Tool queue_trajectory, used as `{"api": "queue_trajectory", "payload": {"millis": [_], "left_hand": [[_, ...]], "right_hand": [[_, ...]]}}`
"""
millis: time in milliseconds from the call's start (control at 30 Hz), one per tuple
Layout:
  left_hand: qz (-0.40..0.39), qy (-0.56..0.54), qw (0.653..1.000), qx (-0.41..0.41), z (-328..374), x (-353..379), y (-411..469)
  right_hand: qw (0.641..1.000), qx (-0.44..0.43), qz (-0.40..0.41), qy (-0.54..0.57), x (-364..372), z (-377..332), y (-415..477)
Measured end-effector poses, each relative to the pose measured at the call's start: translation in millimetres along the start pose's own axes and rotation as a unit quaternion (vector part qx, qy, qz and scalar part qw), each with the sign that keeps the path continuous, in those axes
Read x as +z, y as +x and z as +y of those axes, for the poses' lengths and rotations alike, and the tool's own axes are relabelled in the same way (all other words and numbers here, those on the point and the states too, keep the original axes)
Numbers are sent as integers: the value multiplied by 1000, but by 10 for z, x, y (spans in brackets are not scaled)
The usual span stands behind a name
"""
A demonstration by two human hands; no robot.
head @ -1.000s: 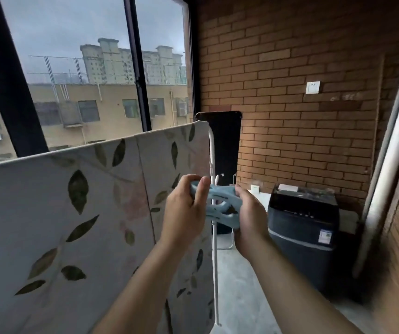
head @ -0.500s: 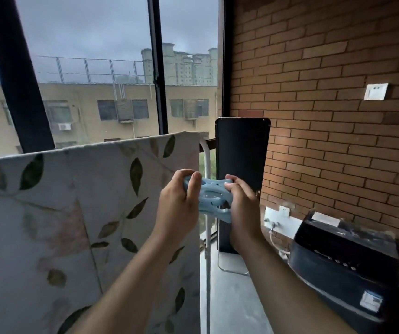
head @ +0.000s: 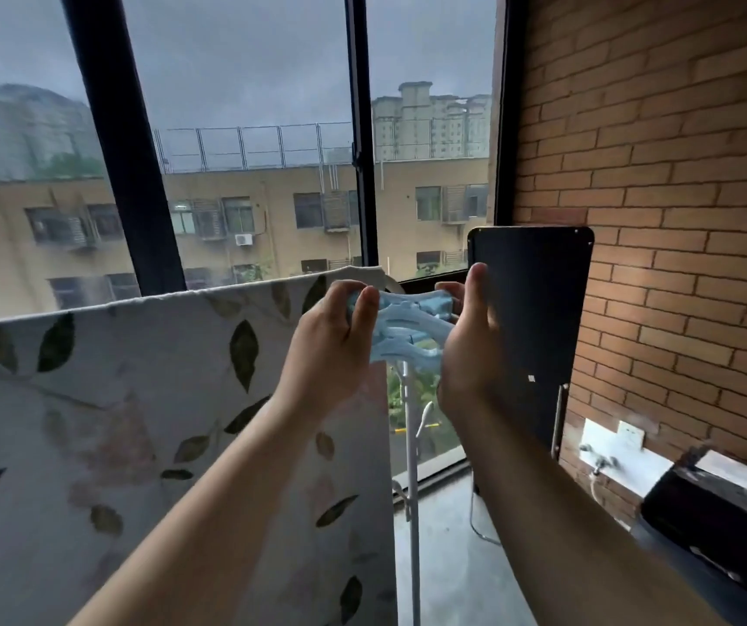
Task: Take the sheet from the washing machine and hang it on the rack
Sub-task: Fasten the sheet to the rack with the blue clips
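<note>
Left hand [head: 331,336]: raised at chest height, its fingers curled round the left end of a blue clip [head: 407,327], the thumb lying on the near side of it.
Right hand [head: 471,341]: grips the right end of the same clip, fingers wrapped behind it and the thumb pointing up.
Blue clip: a pale blue openwork plastic piece stretched between the two hands; whether it touches the cloth cannot be told.
Sheet [head: 136,399]: already draped over the rack, pale with dark green leaves, hanging to the left of and below the left hand; its top right corner stands just behind that hand's fingertips.
Rack [head: 412,490]: a white upright pole drops straight down beneath the clip, between the two forearms, and a curved white top end shows just behind the left hand's fingers.
Washing machine [head: 723,526]: dark, low and to the right of the right forearm, well apart from the hands.
Black panel [head: 538,309]: upright directly behind the right hand, leaning at the brick wall [head: 678,173].
Window [head: 249,128]: above and beyond both hands, with dark frames, grey sky and buildings outside.
Socket [head: 629,433]: white, on the wall below and to the right of the right hand.
Floor [head: 452,571]: grey, beneath the forearms beside the pole.
</note>
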State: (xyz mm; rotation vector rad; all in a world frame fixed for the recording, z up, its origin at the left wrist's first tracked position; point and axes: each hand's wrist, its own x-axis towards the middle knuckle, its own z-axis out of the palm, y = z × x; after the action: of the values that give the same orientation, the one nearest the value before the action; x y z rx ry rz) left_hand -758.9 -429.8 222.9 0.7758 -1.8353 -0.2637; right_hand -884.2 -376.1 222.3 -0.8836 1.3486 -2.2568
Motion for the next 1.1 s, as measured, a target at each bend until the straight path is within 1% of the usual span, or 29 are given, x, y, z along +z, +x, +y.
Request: {"api": "queue_trajectory", "payload": {"millis": [67,167,267,333,400,467,567,667,700,800,867,933,1100], "left_hand": [[-1,18,1000,26,1,-26,76],[-13,92,992,90,0,-117,201],[-33,155,979,130,-103,-254,397],[-23,250,959,131,-259,-325,566],[20,352,931,97,-425,-430,703],[52,390,918,53,-567,-566,775],[65,444,893,25,-780,-718,784],[52,501,863,26,-933,-687,735],[58,518,853,33,-969,-663,715],[101,537,836,46,-1047,-609,698],[107,540,834,50,-1096,-586,707],[117,533,836,54,-1112,-565,729],[161,528,832,59,-1157,-515,753]], "right_hand": [[999,-23,18,-22,25,-61,89],[995,-87,34,-44,93,-138,205],[979,-176,11,-103,175,-225,317],[951,-260,-10,-164,210,-249,385],[908,-351,3,-227,247,-253,436],[869,-422,26,-258,312,-254,466],[838,-482,-2,-255,477,-225,500],[798,-551,-6,-243,676,-210,554],[785,-571,-4,-241,750,-229,565],[750,-615,7,-244,959,-277,615],[731,-634,10,-253,1085,-315,663],[722,-636,2,-274,1217,-346,706],[717,-598,-60,-354,1545,-361,790]]}}
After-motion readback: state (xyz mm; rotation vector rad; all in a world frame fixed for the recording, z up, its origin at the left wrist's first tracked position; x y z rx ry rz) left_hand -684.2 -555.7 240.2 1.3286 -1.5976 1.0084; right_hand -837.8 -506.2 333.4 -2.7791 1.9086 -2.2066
